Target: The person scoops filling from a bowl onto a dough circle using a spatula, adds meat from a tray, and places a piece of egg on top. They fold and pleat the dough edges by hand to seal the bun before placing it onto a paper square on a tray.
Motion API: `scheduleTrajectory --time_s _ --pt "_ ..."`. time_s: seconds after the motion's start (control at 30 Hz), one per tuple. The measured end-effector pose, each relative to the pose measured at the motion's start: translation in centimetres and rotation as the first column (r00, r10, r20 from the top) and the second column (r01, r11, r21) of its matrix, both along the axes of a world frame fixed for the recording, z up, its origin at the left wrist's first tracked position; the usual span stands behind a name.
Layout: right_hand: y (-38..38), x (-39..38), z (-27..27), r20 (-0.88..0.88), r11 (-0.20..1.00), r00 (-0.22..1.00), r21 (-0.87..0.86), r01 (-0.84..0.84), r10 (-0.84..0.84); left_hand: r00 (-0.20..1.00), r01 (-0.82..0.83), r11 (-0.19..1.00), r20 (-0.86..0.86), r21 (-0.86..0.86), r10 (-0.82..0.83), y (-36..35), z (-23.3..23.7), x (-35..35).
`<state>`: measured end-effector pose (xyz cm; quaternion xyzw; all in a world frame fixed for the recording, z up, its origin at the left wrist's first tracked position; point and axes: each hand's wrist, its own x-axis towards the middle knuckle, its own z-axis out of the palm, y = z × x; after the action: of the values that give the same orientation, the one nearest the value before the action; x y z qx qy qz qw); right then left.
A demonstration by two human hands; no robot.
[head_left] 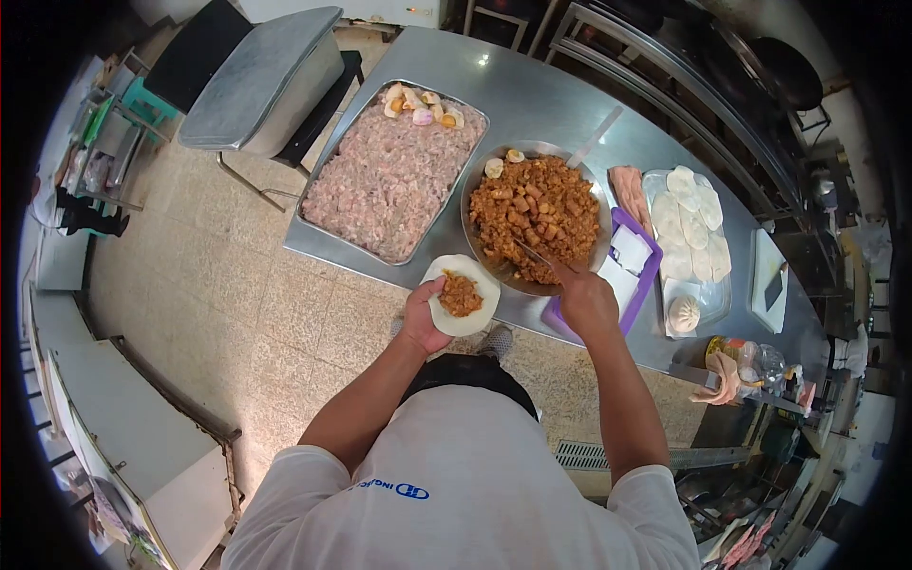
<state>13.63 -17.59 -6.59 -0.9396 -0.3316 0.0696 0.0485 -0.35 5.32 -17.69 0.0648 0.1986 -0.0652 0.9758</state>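
My left hand holds a round dough wrapper at the table's front edge, thumb over its rim. A mound of brown chunky filling lies on the middle of the wrapper. My right hand is closed on a thin metal utensil whose head is hidden in the filling. That filling, topped with larger cubes, fills a round metal bowl in front of me. A lighter-coloured handle leans out over the bowl's far rim.
Left of the bowl, a tray of pale minced meat carries egg and dough pieces. On the right are a purple-rimmed box, a tray of flat wrappers, a pleated bun, a white board and a bottle.
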Motion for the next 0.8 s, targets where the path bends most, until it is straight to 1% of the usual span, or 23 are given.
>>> scheduleTrajectory --time_s 0.1,0.17,0.23,0.3,0.4,0.47,0.53,0.57,0.63,0.67,0.73,0.8 --pt "0.2 -0.3 0.0 0.018 1.000 1.000 0.004 0.005 -0.005 0.999 -0.028 0.999 -0.016 -0.024 0.027 -0.7 0.8 0.5" --pt "-0.1 -0.7 0.0 0.022 1.000 1.000 0.012 0.014 -0.015 0.999 -0.030 0.999 -0.020 -0.011 0.030 -1.0 1.2 1.0" --pt "-0.5 -1.1 0.0 0.013 0.997 1.000 0.080 0.017 -0.018 0.999 -0.033 0.999 -0.023 0.002 0.033 -0.9 1.1 1.3" --pt "-0.8 -1.6 -0.1 -0.005 0.995 1.000 0.104 0.008 -0.007 1.000 -0.026 0.999 0.001 0.033 0.026 -0.9 0.9 1.3" --pt "-1.1 -2.0 -0.6 -0.039 0.988 0.999 0.150 0.021 -0.015 1.000 -0.007 1.000 -0.020 0.000 0.007 -0.8 0.7 1.4" --pt "-1.4 -2.0 -1.3 -0.052 0.984 0.998 0.177 0.033 -0.024 1.000 -0.007 1.000 -0.013 0.013 0.008 -0.7 0.8 1.6" --pt "-2.0 -2.4 -1.6 -0.133 0.923 0.991 0.385 0.026 0.028 1.000 -0.019 1.000 -0.008 0.024 0.019 -0.7 1.2 1.7" --pt "-2.3 -2.9 -1.8 -0.134 0.923 0.990 0.385 0.019 0.036 1.000 -0.012 1.000 0.006 0.008 0.012 -0.7 1.4 1.6" --pt "-1.9 -5.0 -1.0 -0.230 0.852 0.973 0.508 0.127 -0.008 1.000 -0.016 1.000 0.014 -0.010 0.016 -0.6 1.9 1.3" --pt "-1.7 -6.0 -1.3 -0.235 0.853 0.972 0.507 0.123 0.000 1.000 -0.012 1.000 -0.003 0.001 0.012 -0.7 2.0 1.1" --pt "-1.2 -8.2 -2.2 -0.218 0.822 0.975 0.547 0.157 -0.041 1.000 -0.005 1.000 -0.020 0.011 0.005 -0.7 1.9 0.9" --pt "-0.9 -9.8 -3.1 -0.227 0.818 0.972 0.547 0.179 -0.061 0.999 -0.020 1.000 0.036 -0.023 0.021 -0.8 1.7 0.6"
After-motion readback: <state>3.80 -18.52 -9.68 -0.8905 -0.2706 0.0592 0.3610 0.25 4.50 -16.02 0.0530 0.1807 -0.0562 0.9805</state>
